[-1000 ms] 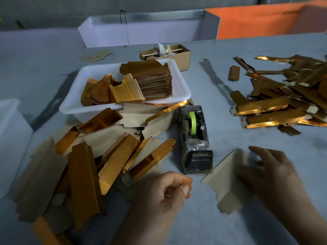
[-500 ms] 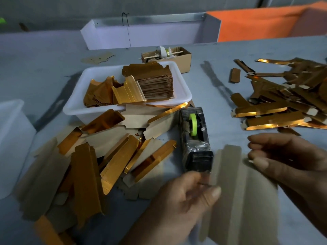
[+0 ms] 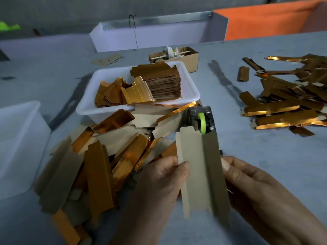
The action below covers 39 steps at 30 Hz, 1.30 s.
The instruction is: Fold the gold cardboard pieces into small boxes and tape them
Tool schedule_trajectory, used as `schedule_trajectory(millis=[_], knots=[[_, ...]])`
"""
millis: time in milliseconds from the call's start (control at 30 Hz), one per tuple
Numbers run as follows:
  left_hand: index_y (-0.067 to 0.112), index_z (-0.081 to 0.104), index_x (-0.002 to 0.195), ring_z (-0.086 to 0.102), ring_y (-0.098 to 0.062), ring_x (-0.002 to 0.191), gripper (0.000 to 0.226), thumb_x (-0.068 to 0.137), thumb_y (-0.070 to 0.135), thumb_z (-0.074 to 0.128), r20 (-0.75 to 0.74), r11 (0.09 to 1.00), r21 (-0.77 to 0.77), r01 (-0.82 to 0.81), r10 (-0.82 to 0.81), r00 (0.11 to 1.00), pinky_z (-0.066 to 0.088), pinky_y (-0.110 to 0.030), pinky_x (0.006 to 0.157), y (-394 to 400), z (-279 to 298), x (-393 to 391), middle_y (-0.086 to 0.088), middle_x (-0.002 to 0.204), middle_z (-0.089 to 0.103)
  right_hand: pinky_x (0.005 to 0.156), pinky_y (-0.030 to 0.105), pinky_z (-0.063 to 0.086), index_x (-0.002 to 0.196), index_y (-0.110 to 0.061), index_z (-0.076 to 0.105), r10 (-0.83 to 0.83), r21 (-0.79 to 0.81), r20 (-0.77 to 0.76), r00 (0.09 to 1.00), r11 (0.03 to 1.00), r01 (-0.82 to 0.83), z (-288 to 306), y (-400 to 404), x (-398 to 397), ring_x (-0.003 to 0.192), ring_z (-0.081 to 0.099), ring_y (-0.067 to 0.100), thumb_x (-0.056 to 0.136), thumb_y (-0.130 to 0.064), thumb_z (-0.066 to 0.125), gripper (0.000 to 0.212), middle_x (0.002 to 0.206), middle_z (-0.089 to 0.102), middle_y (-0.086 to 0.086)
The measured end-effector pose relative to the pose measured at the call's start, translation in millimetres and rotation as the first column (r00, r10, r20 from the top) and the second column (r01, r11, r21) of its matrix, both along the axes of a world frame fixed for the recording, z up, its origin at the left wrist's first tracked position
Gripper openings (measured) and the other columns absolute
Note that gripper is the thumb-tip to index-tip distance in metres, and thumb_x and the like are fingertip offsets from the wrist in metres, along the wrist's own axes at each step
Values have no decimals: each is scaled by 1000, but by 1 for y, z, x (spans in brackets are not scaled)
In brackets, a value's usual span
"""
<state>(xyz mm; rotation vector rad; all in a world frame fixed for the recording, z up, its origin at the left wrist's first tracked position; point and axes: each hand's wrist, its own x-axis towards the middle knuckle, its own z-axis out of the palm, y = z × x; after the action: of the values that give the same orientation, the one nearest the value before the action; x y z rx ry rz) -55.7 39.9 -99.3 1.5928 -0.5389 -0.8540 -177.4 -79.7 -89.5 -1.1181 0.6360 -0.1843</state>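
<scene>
Both hands hold one long cardboard piece above the counter's near edge, its matte kraft back up and creased lengthwise. Left hand fingers clamp its left panel, right hand fingers its darker right flap. Bare grey surface lies open rightward, before the glossy gold folded boxes.
</scene>
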Motion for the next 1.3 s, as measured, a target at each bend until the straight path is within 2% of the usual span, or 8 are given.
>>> schedule_trajectory(millis=[133, 333, 433, 567, 800, 1033, 1133, 1300], knots=[[26, 70, 92, 70, -17, 82, 23, 87, 43, 56, 158, 1000, -4, -10, 10, 987, 56, -48, 83, -1, 7, -4, 2, 82, 74, 79, 42, 49, 87, -5, 69, -54, -36, 26, 998, 998, 55, -1, 1, 1, 79, 64, 23, 64, -29, 79, 35, 86, 67, 17], [21, 68, 90, 69, -21, 77, 21, 92, 35, 52, 204, 998, 9, 62, -63, 977, 56, -48, 75, 3, 12, -7, -4, 79, 72, 66, 33, 56, 70, -16, 71, -80, -161, 28, 996, 983, 84, 1, 6, 5, 68, 66, 22, 52, -22, 73, 19, 68, 65, 6], [18, 69, 87, 68, -27, 81, 36, 90, 49, 51, 65, 999, 26, 45, -47, 997, 56, -41, 72, -2, 14, -8, -10, 79, 70, 59, 26, 53, 65, -18, 68, -133, -254, 30, 991, 958, 136, 1, 8, 8, 61, 62, 16, 53, -22, 71, 13, 62, 63, 1], [9, 69, 104, 70, -25, 90, 44, 66, 31, 71, -420, 998, -42, 53, -66, 905, 58, -35, 70, -2, 7, -2, -11, 94, 74, 62, 27, 50, 63, -20, 66, -170, -299, 21, 985, 939, 168, -1, 6, 8, 60, 58, 12, 59, -19, 71, 6, 62, 60, 1], [8, 73, 102, 70, -29, 96, 32, 75, 26, 75, -667, 981, -192, 35, -157, 728, 59, -36, 75, 8, -5, 8, -20, 108, 70, 67, 34, 48, 60, -21, 65, -179, -232, 22, 984, 956, 179, -5, 8, 9, 65, 59, 17, 56, -23, 69, 6, 63, 57, 4], [8, 76, 89, 72, -23, 80, 30, 62, 19, 71, -503, 985, -169, 32, -114, 856, 58, -28, 65, 1, -13, -8, -17, 91, 73, 59, 30, 53, 66, -15, 63, -155, -293, 24, 988, 944, 155, -8, 12, 10, 63, 60, 23, 72, -6, 68, 12, 68, 60, 12], [2, 69, 90, 70, -22, 73, 36, 59, 20, 70, -391, 996, -90, -22, -15, 920, 56, -28, 62, 1, -13, -11, -17, 84, 72, 63, 33, 54, 70, -18, 62, -111, -349, 34, 993, 930, 116, -3, 16, 9, 67, 60, 28, 68, -20, 72, 11, 72, 61, 18], [28, 67, 80, 67, -1, 74, 39, 53, 56, 71, 203, 992, 128, -10, -17, 979, 53, -18, 67, 8, 2, -12, 11, 76, 71, 65, 30, 55, 77, -25, 63, -148, -448, -31, 988, 886, 119, -3, 22, 12, 71, 65, 21, 45, -58, 69, 47, 74, 68, 9]])
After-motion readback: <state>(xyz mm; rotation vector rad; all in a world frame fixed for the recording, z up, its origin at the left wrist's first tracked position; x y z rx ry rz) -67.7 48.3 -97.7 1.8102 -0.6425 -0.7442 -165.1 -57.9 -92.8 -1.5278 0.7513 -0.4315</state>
